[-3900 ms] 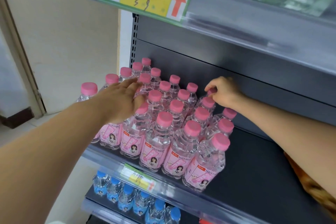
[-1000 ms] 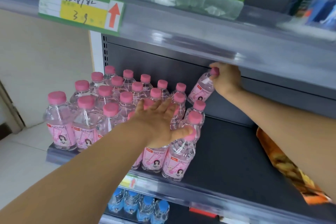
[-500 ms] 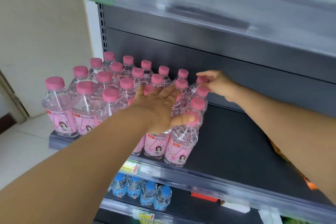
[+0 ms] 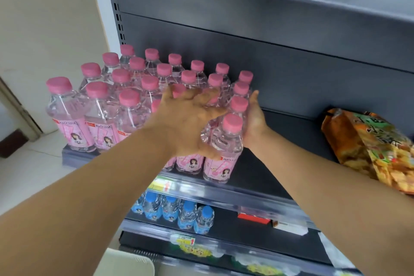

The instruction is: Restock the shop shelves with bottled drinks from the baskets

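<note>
Pink-capped bottles [image 4: 132, 110], clear with pink PEACH SODA labels, upright in tight rows on the left half of the middle shelf [image 4: 291, 136], from front lip back to the grey rear panel. Left hand [image 4: 186, 123] laid over the tops of the right-hand rows, fingers [image 4: 195, 98] splayed wide and slightly bent across caps and shoulders, thumb low against the front-right bottle [image 4: 224, 148]; nothing gripped, only pressed. Right hand [image 4: 254, 119] flat against the outer side of the rightmost column, its fingers straight and close together, pointing toward the rear panel, palm touching the bottle walls just behind that front-right bottle. Rightmost column caught between the two hands. Orange-and-green snack bag [image 4: 369, 148] lying tilted at the far right of the same shelf, well apart from the bottles. Yellow-and-green price tag [image 4: 163, 185] in the clear strip along the shelf's front edge, below the left wrist. Blue-capped bottles [image 4: 186, 210] upright in a short row on the lower shelf [image 4: 235, 228], a red box [image 4: 254, 217] near them to the right. Pale wall and light floor to the left of the unit.
</note>
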### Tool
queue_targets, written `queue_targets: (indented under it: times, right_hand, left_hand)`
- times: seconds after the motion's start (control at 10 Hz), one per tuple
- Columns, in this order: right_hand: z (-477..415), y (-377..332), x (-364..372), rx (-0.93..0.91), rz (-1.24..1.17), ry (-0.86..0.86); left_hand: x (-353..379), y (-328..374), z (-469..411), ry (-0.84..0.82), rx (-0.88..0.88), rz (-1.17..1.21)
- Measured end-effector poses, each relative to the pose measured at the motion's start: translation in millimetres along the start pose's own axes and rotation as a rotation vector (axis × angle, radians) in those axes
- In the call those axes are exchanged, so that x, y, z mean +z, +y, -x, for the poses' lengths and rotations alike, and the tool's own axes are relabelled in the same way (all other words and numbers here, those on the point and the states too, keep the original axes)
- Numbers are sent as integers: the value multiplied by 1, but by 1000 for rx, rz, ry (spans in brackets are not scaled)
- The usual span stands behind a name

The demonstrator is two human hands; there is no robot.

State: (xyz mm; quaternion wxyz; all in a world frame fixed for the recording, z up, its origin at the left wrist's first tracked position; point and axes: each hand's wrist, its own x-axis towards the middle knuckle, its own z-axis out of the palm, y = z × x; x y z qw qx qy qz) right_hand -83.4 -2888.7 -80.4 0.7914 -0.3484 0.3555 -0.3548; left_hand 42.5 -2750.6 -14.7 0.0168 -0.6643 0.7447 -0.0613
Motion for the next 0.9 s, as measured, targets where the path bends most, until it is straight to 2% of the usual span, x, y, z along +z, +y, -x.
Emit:
queue_targets:
  times: [0.3, 0.5, 0.7, 0.8, 0.9]
  right_hand:
    - [-6, 10, -19, -1, -2, 78]
    - [14, 34, -10, -65, -135, -40]
    - [17, 32, -4, -52, -117, 12]
    - [20, 33, -9, -58, -27, 124]
    - [37, 34, -18, -56, 89, 233]
  left_hand:
    - [2, 1, 4, 27, 24, -17]
    - [0, 6, 7, 86, 53, 159]
    - [-5, 13, 2, 98, 56, 258]
    - [-1, 14, 1, 97, 54, 251]
    - [7, 17, 9, 231, 107, 264]
